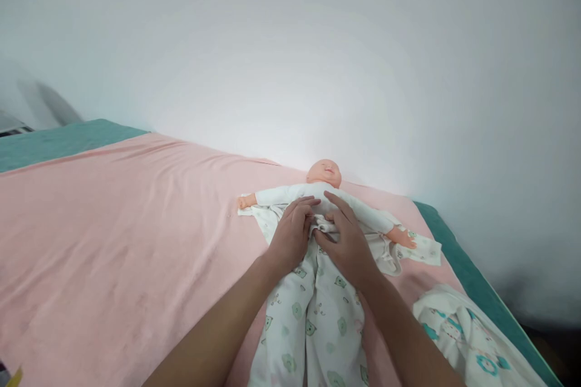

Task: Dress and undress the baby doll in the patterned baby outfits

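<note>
A baby doll [324, 174] lies on its back in a white long-sleeved top, with its arms spread wide. White baby pants [313, 314] with a green animal print cover its legs. At the waist of the pants is a bunched white drawstring [325, 224]. My left hand [297, 231] is closed at the left side of this drawstring, its fingertips pinched together. From the right, my right hand [348, 243] grips the drawstring between thumb and fingers, with the index finger raised. A printed baby shirt [424, 248] lies spread beneath the doll's arms and back.
A pink sheet [136, 242] covers most of the bed, over a teal mattress [68, 140] that shows at both sides. A white cloth with blue prints [472, 338] lies crumpled at the lower right. The white wall [290, 60] rises right behind the doll's head.
</note>
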Demonstrator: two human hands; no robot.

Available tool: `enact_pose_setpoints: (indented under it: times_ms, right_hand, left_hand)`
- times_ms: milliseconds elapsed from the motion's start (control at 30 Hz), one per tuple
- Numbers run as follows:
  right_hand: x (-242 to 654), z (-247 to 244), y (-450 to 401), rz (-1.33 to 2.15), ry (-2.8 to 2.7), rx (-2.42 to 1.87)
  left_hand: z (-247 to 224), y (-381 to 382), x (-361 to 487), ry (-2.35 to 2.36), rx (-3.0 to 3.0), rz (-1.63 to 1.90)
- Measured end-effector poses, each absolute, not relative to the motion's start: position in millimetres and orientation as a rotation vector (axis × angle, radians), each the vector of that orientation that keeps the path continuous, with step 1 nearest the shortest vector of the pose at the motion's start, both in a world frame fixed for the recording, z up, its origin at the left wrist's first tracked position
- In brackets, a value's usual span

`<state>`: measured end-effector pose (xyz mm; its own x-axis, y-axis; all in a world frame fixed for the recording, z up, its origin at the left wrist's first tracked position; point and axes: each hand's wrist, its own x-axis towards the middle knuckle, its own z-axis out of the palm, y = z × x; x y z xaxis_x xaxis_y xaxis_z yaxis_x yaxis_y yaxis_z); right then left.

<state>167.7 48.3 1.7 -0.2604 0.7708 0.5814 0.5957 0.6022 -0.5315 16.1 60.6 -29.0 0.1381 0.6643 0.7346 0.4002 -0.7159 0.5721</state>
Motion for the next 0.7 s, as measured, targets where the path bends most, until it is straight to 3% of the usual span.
enact_pose_setpoints:
  times_ms: [700]
  right_hand:
    - [173, 7, 45, 0.204, -2.124, -1.107]
  left_hand:
    - [-30, 54, 10, 1.189, 2.384, 1.729]
